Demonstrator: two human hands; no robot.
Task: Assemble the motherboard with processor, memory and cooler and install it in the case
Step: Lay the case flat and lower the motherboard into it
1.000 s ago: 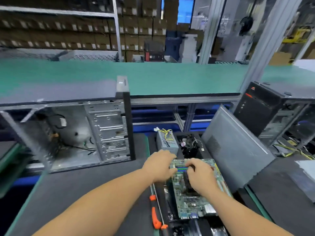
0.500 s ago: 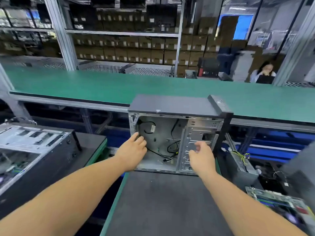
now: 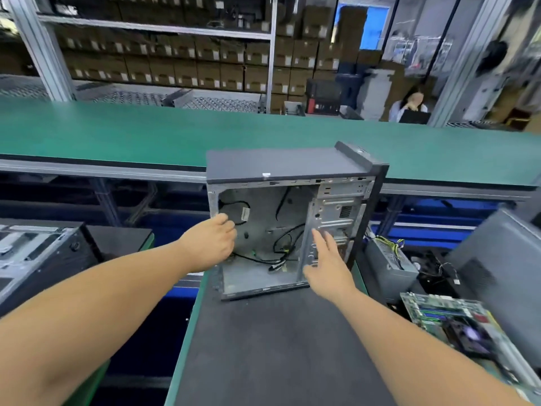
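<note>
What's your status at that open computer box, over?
Left hand grips the open case at its rear edge; right hand open, fingers straight, at the drive cage. Motherboard not yet installed, lying to the right. Loose cables inside the case.

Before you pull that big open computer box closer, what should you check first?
1. Open grey metal computer case stands upright on the dark mat: ok.
2. Left hand holds the case's rear edge: fingers curl at it, ok.
3. Right hand has a hold: not ok, fingers are straight beside the drive cage.
4. Loose black cables inside are out of the way: not ok, they lie across the floor of the case.
5. Mat in front of the case is free: ok.
6. Green motherboard is out of the path: ok, it lies off to the right.
</note>
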